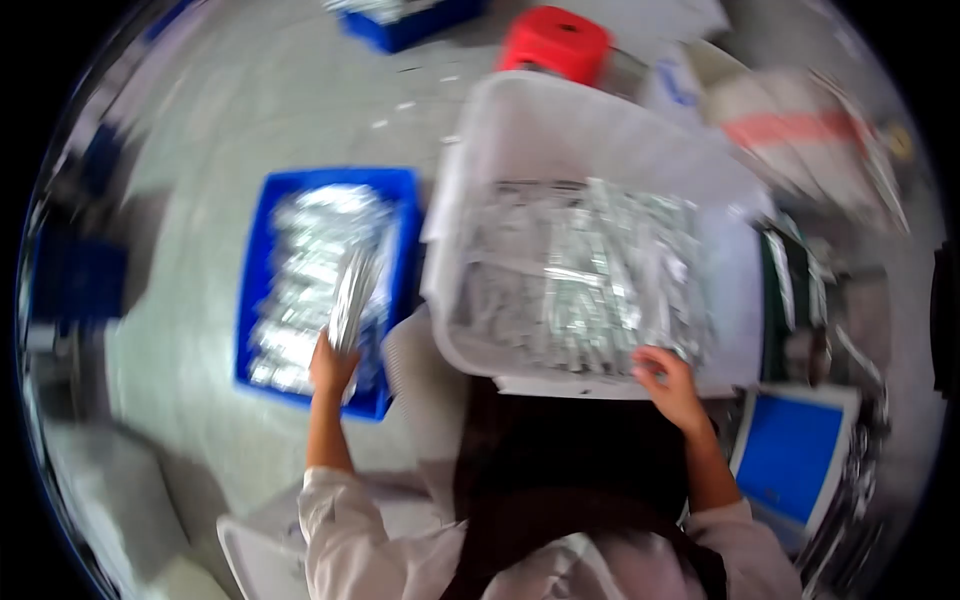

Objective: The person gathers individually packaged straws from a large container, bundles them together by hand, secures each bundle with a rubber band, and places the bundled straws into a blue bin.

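Observation:
My left hand [332, 366] is closed around a bundle of shiny silver strips [352, 300], held over the right part of a blue crate [411, 215]. More silver pieces [310, 260] lie in that crate. A large white tub [610, 120] stands in front of me, with many silver strips [590, 275] spread over its bottom. My right hand [670, 385] is at the near right edge of the tub, beside the strips. Its fingers are curled and blurred, and whether anything is between them cannot be made out.
A red stool [556, 45] stands beyond the tub, with another blue crate [410, 25] to its left. At the right are a woven sack [800, 130] and a blue panel with a pale frame [790, 455]. Small scraps lie on the floor.

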{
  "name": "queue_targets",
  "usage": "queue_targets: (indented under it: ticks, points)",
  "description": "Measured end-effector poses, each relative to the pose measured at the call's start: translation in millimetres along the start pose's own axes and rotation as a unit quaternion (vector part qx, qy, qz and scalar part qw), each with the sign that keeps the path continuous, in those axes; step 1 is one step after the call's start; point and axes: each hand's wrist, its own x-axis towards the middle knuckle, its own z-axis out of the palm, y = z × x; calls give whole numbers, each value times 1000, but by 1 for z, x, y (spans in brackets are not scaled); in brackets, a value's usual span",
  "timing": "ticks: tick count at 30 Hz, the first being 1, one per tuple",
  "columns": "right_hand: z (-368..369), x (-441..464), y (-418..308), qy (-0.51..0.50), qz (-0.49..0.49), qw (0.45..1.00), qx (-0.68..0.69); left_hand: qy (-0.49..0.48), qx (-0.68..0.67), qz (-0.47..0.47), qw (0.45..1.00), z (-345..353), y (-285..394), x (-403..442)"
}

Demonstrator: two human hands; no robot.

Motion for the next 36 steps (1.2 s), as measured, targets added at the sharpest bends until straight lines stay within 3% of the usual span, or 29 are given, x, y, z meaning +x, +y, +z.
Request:
queue_targets:
  ticks: [2, 5, 7, 9, 12, 15, 16, 18, 19, 24, 26, 27, 28, 31, 33, 34, 36]
  points:
    - [-11, 4, 20, 22, 39, 996, -80, -143, 113, 41, 982, 39, -38, 1]
    - [-30, 23, 90, 123, 105, 985, -63, 51, -95, 4, 994, 54, -21, -2]
    - [-45, 49, 127, 171, 124, 969, -131, 139, -330, -21, 934, 35, 17, -4]
    - [-59, 79, 170, 199, 186, 926, -261, 192, -397, 57, 896, 0, 84, -28]
    - [-81, 113, 224, 188, 358, 879, -253, 179, -268, 215, 922, -20, 181, -85]
    - [-97, 128, 255, 203, 428, 858, -196, 88, -157, 356, 917, 9, 241, -113]
    - [-101, 133, 267, 205, 431, 857, -192, 62, -50, 358, 930, 17, 253, -117]
    - [-108, 137, 294, 141, 445, 866, -178, 72, -91, 303, 946, 24, 261, -112]
    - [-112, 139, 307, 108, 451, 869, -172, 61, -64, 319, 944, 27, 260, -110]
    - [-125, 159, 333, 123, 436, 880, -145, -7, -33, 295, 955, 26, 272, -111]
    - [-151, 163, 301, 24, 415, 908, 54, -50, -28, 247, 967, 24, 271, -113]
    - [-150, 170, 306, 50, 498, 866, -2, -44, -34, 246, 968, 25, 275, -114]
    - [-151, 170, 310, 50, 498, 865, -5, -45, -37, 245, 968, 26, 276, -114]
    - [-137, 171, 320, 70, 435, 897, 25, -59, -32, 241, 968, 25, 273, -113]
    - [-114, 172, 331, 193, 293, 936, -14, -64, -26, 242, 968, 25, 273, -114]
    - [-115, 172, 333, 195, 295, 935, -14, -63, -25, 248, 966, 24, 274, -113]
    - [-123, 176, 332, 127, 231, 957, 117, -63, -31, 257, 964, 26, 267, -112]
